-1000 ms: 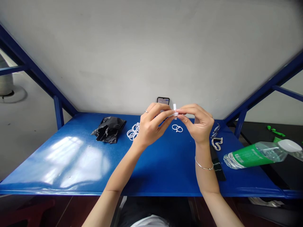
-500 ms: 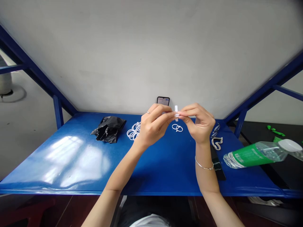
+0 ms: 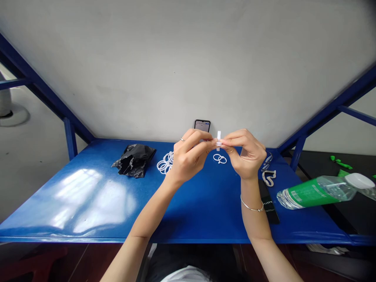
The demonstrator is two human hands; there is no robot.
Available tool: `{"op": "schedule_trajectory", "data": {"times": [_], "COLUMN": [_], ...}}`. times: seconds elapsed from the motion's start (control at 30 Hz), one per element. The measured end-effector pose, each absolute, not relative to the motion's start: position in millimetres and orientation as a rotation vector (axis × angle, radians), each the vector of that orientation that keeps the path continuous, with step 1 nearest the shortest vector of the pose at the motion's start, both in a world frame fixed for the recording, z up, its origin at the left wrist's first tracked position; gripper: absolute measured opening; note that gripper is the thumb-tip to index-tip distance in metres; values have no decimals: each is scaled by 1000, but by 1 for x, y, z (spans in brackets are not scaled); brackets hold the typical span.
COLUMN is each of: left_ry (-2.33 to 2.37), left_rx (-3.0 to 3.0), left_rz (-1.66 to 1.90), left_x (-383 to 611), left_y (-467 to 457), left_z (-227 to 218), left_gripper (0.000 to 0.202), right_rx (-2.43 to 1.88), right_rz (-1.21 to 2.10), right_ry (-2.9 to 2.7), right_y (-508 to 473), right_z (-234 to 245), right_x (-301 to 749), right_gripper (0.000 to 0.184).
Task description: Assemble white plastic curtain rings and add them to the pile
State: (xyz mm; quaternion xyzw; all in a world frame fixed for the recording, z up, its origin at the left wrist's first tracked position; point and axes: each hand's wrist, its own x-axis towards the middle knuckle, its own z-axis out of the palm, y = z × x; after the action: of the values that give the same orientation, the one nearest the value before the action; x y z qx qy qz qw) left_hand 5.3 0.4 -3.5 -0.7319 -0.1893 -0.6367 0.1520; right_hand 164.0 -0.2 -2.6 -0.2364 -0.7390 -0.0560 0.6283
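My left hand (image 3: 190, 154) and my right hand (image 3: 246, 154) meet fingertip to fingertip above the blue table. Between their pinched fingers is a small white plastic piece (image 3: 219, 144), mostly covered by the fingertips. A narrow white strip (image 3: 219, 135) sticks up right behind it; whether the two are joined I cannot tell. Below the fingertips, a few thin white rings (image 3: 220, 158) lie on the table. More white rings (image 3: 165, 163) are heaped left of my left hand, which partly hides them.
On the blue table (image 3: 188, 211), a crumpled black plastic bag (image 3: 135, 159) lies left. A phone (image 3: 202, 125) leans on the wall at the back. To the right are a white looped object (image 3: 268, 177), a dark flat object (image 3: 270, 207) and a green-labelled water bottle (image 3: 317, 192).
Both hands keep their pinch on the white piece, with only a slight shift of the fingers. The view has moved very slightly; the things on the table lie as before.
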Motion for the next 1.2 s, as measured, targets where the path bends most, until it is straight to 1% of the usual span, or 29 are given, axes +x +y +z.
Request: {"op": "schedule_trajectory", "data": {"times": [0.2, 0.33, 0.53, 0.97, 1.2], "left_ry": [-577, -576, -540, -535, -530], "left_rx": [-2084, -2104, -2101, -2077, -2079], "left_rz": [-1814, -1819, -1832, -1812, -1791], "left_x": [4, 3, 4, 2, 2], "left_y": [-1, -2, -1, -2, -1], "left_z": [-3, -3, -3, -2, -2], "left_gripper": [9, 7, 7, 14, 12], "right_rx": [-583, -586, -565, -551, -561], "right_rz": [-191, -207, -194, -179, -160], "right_ry": [-1694, -1692, -1687, -1700, -1710], "right_y": [-2, -2, -2, -3, -4], "right_z": [-4, -4, -4, -4, -3], "right_x": [164, 163, 162, 161, 162], "right_gripper": [4, 4, 6, 6, 5]}}
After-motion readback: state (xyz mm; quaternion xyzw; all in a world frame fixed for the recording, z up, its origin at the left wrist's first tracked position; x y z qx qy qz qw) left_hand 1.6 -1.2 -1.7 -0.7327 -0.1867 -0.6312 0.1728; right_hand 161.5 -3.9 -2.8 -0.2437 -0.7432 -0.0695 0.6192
